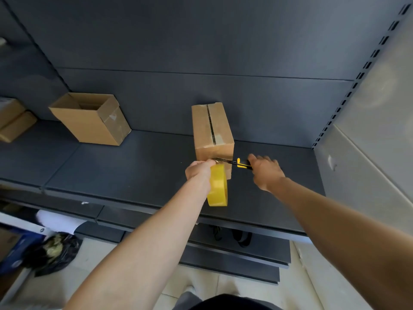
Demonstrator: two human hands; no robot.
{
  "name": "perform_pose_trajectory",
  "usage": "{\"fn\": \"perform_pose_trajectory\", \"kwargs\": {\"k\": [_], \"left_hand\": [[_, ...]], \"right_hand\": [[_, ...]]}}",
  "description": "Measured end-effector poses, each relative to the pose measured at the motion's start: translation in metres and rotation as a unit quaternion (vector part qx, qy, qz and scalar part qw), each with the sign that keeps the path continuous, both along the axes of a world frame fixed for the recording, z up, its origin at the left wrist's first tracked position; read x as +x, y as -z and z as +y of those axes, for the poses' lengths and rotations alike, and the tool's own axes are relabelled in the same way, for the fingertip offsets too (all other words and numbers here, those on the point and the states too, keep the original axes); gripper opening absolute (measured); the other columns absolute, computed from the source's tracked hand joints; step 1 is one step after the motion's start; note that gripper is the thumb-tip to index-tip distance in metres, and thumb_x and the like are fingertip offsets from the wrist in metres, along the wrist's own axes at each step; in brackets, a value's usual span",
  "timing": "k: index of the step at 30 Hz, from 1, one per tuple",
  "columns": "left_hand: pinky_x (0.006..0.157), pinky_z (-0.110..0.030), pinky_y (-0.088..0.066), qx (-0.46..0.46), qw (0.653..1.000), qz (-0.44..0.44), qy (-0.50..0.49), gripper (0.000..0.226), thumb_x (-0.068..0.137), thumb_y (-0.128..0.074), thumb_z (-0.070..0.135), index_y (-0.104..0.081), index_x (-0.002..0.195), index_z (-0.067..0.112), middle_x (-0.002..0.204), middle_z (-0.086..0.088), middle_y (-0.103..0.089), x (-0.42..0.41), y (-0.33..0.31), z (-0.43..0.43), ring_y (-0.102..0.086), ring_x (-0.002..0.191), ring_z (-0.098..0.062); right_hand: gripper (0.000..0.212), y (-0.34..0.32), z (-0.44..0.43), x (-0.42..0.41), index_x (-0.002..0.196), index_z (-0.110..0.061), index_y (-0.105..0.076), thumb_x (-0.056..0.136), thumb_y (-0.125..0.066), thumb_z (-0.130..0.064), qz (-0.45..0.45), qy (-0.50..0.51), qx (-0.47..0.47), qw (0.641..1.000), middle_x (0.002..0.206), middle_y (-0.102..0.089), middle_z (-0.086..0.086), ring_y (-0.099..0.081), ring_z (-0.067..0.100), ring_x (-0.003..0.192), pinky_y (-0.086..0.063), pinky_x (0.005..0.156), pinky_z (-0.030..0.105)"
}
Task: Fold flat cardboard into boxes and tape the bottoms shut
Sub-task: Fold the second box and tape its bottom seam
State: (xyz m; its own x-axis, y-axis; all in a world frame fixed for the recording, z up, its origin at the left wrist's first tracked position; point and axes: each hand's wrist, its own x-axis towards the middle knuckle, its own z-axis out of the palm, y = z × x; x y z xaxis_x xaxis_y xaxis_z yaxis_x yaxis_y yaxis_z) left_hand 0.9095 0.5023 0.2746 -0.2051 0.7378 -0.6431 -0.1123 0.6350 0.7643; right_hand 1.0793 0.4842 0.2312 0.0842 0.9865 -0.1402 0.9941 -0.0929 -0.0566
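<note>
A small cardboard box (211, 130) stands on the dark shelf (111, 171) with its flap seam facing up and clear tape along it. My left hand (197, 172) grips a yellow tape roll (218, 186) just in front of the box's near face. My right hand (266, 171) holds a yellow and black utility knife (240, 164), its blade reaching left toward the tape between roll and box.
An open cardboard box (89, 118) sits at the back left of the shelf, with more cardboard boxes (13, 119) at the far left edge. A slotted upright (348, 95) and pale wall bound the right. A black bag (53, 251) lies on the floor below.
</note>
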Motion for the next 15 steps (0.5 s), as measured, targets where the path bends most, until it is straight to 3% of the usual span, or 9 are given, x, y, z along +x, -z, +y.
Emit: {"fn": "perform_pose_trajectory", "kwargs": {"k": [2,5,9,12,15], "left_hand": [[0.072,-0.03,-0.041,-0.006,1.0,0.0,0.0,0.021,0.081,-0.073,0.017,-0.054,0.073,0.015,0.071,0.0,-0.051,-0.006,-0.003,0.003,-0.047,0.063,-0.015],[0.074,-0.032,-0.043,-0.015,1.0,0.01,0.006,0.019,0.08,-0.074,0.019,-0.058,0.088,0.012,0.074,-0.002,-0.051,-0.012,-0.005,0.009,-0.052,0.077,-0.022],[0.08,-0.034,-0.047,-0.03,0.998,0.037,0.045,0.024,0.078,-0.076,0.021,-0.061,0.095,0.013,0.082,-0.004,-0.056,-0.02,-0.003,0.015,-0.055,0.086,-0.025],[0.084,-0.038,-0.051,-0.036,0.995,0.04,0.078,0.033,0.076,-0.078,0.022,-0.065,0.104,0.013,0.1,-0.007,-0.062,-0.024,-0.004,0.018,-0.06,0.092,-0.027],[0.076,-0.036,-0.049,-0.031,0.994,0.048,0.097,0.029,0.077,-0.077,0.022,-0.064,0.103,0.015,0.101,-0.007,-0.062,-0.03,-0.006,0.021,-0.059,0.089,-0.026]], "right_hand": [[0.039,0.003,0.005,-0.007,0.117,-0.015,-0.04,0.084,-0.052,0.003,0.0,0.002,-0.001,1.0,0.111,-0.055,0.006,-0.049,0.026,0.106,-0.039,0.092,0.038],[0.044,0.004,0.011,-0.013,0.117,-0.015,-0.039,0.081,-0.055,0.005,-0.012,0.006,-0.005,1.0,0.113,-0.055,0.006,-0.049,0.027,0.107,-0.039,0.092,0.039],[0.055,0.012,0.007,-0.004,0.125,-0.015,-0.038,0.079,-0.06,0.003,-0.091,0.004,-0.043,0.995,0.12,-0.052,0.006,-0.046,0.027,0.113,-0.037,0.093,0.041],[0.051,0.022,-0.002,0.007,0.13,-0.013,-0.04,0.083,-0.058,-0.004,-0.092,0.053,-0.09,0.99,0.126,-0.046,0.009,-0.041,0.029,0.119,-0.038,0.094,0.042],[0.049,0.021,-0.003,0.016,0.133,-0.008,-0.041,0.087,-0.056,-0.012,-0.085,0.132,-0.14,0.978,0.131,-0.042,0.013,-0.038,0.03,0.121,-0.038,0.097,0.042]]}}
